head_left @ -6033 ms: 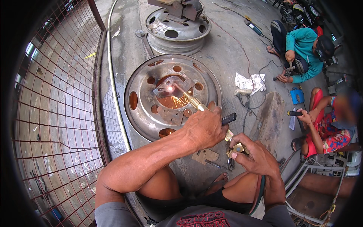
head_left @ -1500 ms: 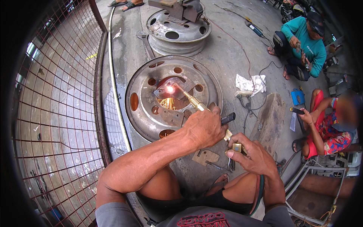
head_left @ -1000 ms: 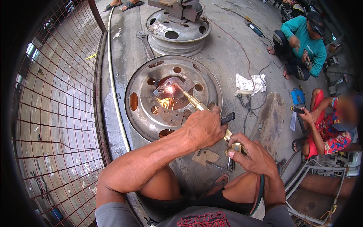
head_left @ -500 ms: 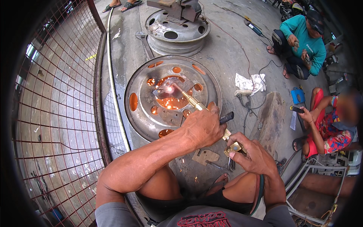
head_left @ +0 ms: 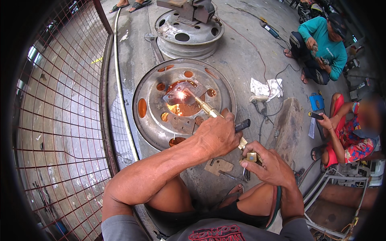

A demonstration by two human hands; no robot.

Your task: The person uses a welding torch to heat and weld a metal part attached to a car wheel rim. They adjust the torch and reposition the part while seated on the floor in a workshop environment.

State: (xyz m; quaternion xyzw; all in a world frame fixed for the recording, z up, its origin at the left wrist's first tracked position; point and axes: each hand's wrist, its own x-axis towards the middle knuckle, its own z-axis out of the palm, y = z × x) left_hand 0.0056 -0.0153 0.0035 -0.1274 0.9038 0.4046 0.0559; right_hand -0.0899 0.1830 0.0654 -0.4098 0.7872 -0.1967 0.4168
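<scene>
My left hand [head_left: 217,134] grips the brass cutting torch [head_left: 209,109] by its handle, beside a black lever. My right hand [head_left: 267,164] holds the valve end, thumb and index finger around a brass fitting. The torch tip glows bright white on a flat metal plate [head_left: 172,97] lying across the centre opening of a steel wheel rim [head_left: 149,86], with sparks and orange glow showing through the rim's holes. A second drilled plate [head_left: 181,124] lies on the rim's near side. Below it on the floor are a notched tan piece [head_left: 219,164] and metal tools [head_left: 229,174].
Behind are a second rim [head_left: 185,48] carrying a vise [head_left: 195,10], and a wrench [head_left: 155,48]. Left stands red mesh fencing [head_left: 64,120]. Two co-workers [head_left: 329,52] [head_left: 348,144] squat right, near a cloth [head_left: 265,87], cables and a blue case [head_left: 316,102]. Sandalled feet [head_left: 136,5] are at the top.
The torch and my hands stay almost in place; sparks and glow inside the rim vary. The teal-shirted co-worker has shifted position, and sandalled feet have appeared at the top since six seconds ago.
</scene>
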